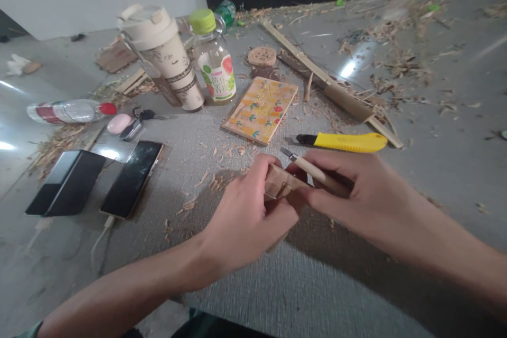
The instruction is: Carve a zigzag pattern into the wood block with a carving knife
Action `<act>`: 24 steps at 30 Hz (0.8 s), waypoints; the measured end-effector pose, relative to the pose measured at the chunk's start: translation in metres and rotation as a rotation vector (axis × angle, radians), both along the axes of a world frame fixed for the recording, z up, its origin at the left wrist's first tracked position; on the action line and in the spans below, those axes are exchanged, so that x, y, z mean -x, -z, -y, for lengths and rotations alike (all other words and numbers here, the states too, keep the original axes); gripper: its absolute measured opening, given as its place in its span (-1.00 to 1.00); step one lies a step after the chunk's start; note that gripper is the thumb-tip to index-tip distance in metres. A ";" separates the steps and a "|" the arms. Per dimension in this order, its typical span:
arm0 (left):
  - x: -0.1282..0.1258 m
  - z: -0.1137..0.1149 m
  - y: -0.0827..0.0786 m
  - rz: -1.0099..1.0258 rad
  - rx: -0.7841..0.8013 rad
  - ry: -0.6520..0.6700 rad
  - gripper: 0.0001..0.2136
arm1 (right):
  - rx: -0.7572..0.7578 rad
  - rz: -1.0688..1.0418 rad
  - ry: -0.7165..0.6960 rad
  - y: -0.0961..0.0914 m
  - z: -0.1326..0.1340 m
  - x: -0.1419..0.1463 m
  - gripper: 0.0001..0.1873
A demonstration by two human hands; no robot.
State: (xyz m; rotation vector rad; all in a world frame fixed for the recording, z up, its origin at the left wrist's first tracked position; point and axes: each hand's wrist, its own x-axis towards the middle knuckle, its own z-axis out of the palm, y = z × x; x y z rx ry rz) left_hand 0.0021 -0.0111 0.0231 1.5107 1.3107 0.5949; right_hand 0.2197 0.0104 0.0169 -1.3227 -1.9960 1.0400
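Observation:
My left hand (249,211) is closed around a small brown wooden block (282,182), whose upper face shows carved edges. Part of the block is hidden by my fingers. In my right hand (356,190) lies a carving knife (317,170) with a pale round handle and a short metal tip pointing up and left. My right thumb and fingertips also reach the block's right end. Just beyond my right hand lies a yellow utility knife (348,141). Farther off is a flat wooden board (261,110) painted with orange, red and green marks.
Left of my hands lie a phone (132,179) with a cable and a folded black device (65,182). A beige tumbler (166,58) and a green-capped bottle (216,63) stand behind. A red-capped bottle (71,111) lies far left. Split bamboo strips (336,90) and shavings litter the back right.

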 end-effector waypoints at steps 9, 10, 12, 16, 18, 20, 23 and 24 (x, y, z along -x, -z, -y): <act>-0.001 -0.004 0.002 -0.093 -0.027 0.054 -0.81 | -0.406 0.007 -0.132 0.000 -0.001 0.005 -0.80; -0.001 -0.004 0.002 -0.116 -0.034 0.056 -0.81 | -0.416 0.003 -0.132 0.001 -0.001 0.006 -0.79; -0.001 -0.005 0.000 -0.162 -0.051 0.053 -0.79 | -0.429 0.000 -0.129 0.004 0.000 0.007 -0.79; -0.001 -0.003 -0.001 -0.190 -0.075 0.064 -0.77 | -0.464 0.001 -0.134 0.006 0.002 0.009 -0.79; -0.001 -0.002 0.000 -0.187 -0.098 0.072 -0.76 | -0.466 0.019 -0.139 0.006 0.004 0.010 -0.81; -0.001 -0.002 0.001 -0.194 -0.118 0.073 -0.75 | -0.457 0.043 -0.141 0.006 0.006 0.010 -0.84; -0.002 -0.003 0.001 -0.201 -0.116 0.064 -0.76 | -0.465 0.078 -0.127 0.007 0.010 0.011 -0.87; -0.002 -0.003 0.001 -0.200 -0.112 0.059 -0.76 | -0.478 0.091 -0.121 0.008 0.011 0.010 -0.89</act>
